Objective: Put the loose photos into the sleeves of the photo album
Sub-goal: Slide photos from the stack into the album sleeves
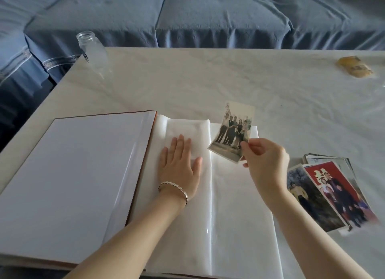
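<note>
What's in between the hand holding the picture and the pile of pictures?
Nothing sits there. In the head view, only bare white table shows between the right hand pinching the photo and the photo pile.

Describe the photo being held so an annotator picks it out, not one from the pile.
On the white table lies an open album. Above its right page, the right hand pinches one photo by its lower corner. It's a faded shot of people standing in a row, held up, unlike the pile lying flat further right.
</note>
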`<action>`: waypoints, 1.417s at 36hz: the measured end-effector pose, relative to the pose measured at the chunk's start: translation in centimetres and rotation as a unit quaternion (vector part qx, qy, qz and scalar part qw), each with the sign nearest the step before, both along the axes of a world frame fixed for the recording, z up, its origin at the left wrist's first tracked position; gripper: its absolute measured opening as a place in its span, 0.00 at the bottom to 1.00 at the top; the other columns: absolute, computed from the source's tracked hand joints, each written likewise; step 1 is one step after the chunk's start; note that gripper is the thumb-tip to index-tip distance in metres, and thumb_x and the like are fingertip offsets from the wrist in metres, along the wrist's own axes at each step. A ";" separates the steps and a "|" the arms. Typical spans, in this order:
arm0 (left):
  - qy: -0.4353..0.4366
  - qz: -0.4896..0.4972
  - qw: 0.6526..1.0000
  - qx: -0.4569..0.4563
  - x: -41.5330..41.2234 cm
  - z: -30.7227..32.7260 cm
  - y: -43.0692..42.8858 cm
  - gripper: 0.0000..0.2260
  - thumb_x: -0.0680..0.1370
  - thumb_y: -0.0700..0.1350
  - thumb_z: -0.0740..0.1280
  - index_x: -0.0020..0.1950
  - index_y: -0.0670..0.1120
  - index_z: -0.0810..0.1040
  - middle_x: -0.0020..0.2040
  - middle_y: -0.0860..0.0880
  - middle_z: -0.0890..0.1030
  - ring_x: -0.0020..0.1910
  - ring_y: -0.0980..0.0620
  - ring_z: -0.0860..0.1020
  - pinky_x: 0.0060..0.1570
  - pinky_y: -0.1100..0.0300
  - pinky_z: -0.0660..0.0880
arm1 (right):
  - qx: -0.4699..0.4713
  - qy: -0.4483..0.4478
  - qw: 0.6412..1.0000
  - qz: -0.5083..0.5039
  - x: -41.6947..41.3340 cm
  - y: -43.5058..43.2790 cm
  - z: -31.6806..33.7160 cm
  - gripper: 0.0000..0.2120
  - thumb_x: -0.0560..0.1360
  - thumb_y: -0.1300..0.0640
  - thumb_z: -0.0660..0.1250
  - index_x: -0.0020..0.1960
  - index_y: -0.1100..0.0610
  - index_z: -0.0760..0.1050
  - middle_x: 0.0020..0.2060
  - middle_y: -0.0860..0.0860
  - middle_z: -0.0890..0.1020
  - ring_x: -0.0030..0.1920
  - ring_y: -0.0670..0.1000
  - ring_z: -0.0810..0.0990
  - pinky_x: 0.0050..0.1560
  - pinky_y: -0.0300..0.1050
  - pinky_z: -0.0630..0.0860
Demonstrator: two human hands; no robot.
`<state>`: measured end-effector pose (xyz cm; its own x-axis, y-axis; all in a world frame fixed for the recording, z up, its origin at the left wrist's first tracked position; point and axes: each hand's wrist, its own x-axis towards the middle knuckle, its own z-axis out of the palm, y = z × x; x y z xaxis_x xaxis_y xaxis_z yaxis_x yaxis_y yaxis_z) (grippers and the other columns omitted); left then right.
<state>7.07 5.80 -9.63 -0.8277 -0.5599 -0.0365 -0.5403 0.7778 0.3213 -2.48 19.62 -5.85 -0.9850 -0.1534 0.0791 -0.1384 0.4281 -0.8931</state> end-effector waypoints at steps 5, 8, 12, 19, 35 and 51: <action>-0.021 -0.001 1.000 -0.021 -0.3 -0.4 0.1 0.27 0.80 0.57 0.41 0.77 0.50 0.42 0.77 0.52 0.41 0.75 0.55 0.39 0.71 0.57 0.36 | 0.020 0.061 0.998 0.014 0.4 0.4 0.1 0.04 0.72 0.62 0.70 0.46 0.60 0.82 0.32 0.47 0.80 0.30 0.49 0.81 0.36 0.45 0.79; -0.023 -0.003 1.000 -0.017 -0.3 -0.4 0.2 0.30 0.75 0.56 0.37 0.77 0.49 0.42 0.77 0.52 0.41 0.75 0.55 0.39 0.70 0.58 0.35 | 0.023 0.101 0.994 0.017 1.0 0.5 0.2 0.04 0.72 0.64 0.70 0.45 0.61 0.83 0.32 0.45 0.79 0.31 0.49 0.81 0.38 0.50 0.80; -0.013 -0.004 1.000 -0.025 -0.3 -0.5 0.2 0.37 0.67 0.57 0.28 0.77 0.49 0.41 0.77 0.52 0.42 0.75 0.56 0.39 0.69 0.59 0.33 | 0.027 0.132 0.991 0.025 1.4 0.3 0.3 0.03 0.71 0.64 0.71 0.44 0.61 0.83 0.31 0.45 0.79 0.30 0.49 0.80 0.38 0.51 0.80; -0.002 -0.005 1.000 -0.030 -0.2 -0.8 0.1 0.38 0.66 0.57 0.28 0.76 0.47 0.38 0.77 0.52 0.41 0.75 0.56 0.39 0.68 0.60 0.32 | 0.088 0.179 0.978 0.062 1.9 0.0 -0.4 0.02 0.69 0.65 0.72 0.42 0.60 0.83 0.31 0.51 0.84 0.31 0.50 0.81 0.34 0.42 0.77; 0.097 0.002 0.995 0.035 0.2 0.1 0.1 0.36 0.70 0.59 0.37 0.70 0.44 0.66 0.76 0.46 0.57 0.75 0.51 0.52 0.69 0.61 0.40 | 0.019 -0.275 0.957 0.092 -0.1 -1.0 -1.0 0.10 0.71 0.63 0.71 0.32 0.58 0.77 0.21 0.49 0.78 0.20 0.44 0.75 0.30 0.38 0.77; -0.114 -0.057 0.988 -0.086 4.7 2.5 -2.8 0.38 0.69 0.70 0.50 0.63 0.43 0.74 0.68 0.42 0.72 0.69 0.43 0.68 0.69 0.52 0.41 | 0.185 -0.143 0.957 0.170 -0.4 -2.8 -0.2 0.21 0.78 0.63 0.59 0.26 0.58 0.69 0.23 0.51 0.74 0.24 0.46 0.72 0.20 0.28 0.63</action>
